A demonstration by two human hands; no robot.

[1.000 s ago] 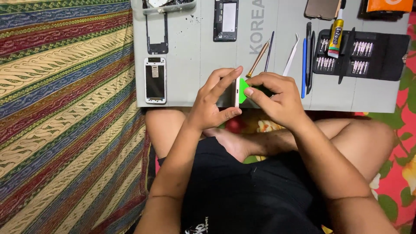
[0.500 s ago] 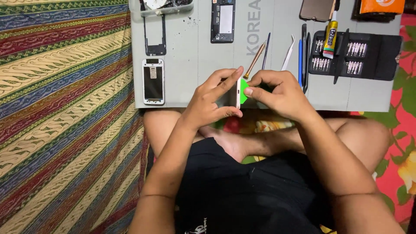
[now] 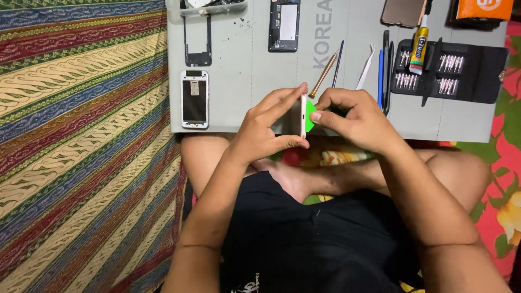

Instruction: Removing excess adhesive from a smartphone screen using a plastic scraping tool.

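My left hand holds a white phone on its edge, thumb below and fingers along the top. My right hand pinches a green plastic pick pressed against the phone's side seam. Both hands hover over the near edge of a grey work mat. A white phone frame with a dark panel lies flat on the mat to the left of my left hand.
On the mat: a black frame part, a black phone body, a wooden-handled tool, tweezers, blue and black pry tools, a glue tube, an open screwdriver bit case. Striped cloth lies left.
The view has shifted slightly. Both hands keep the phone and green pick together in nearly the same place at the mat's near edge.
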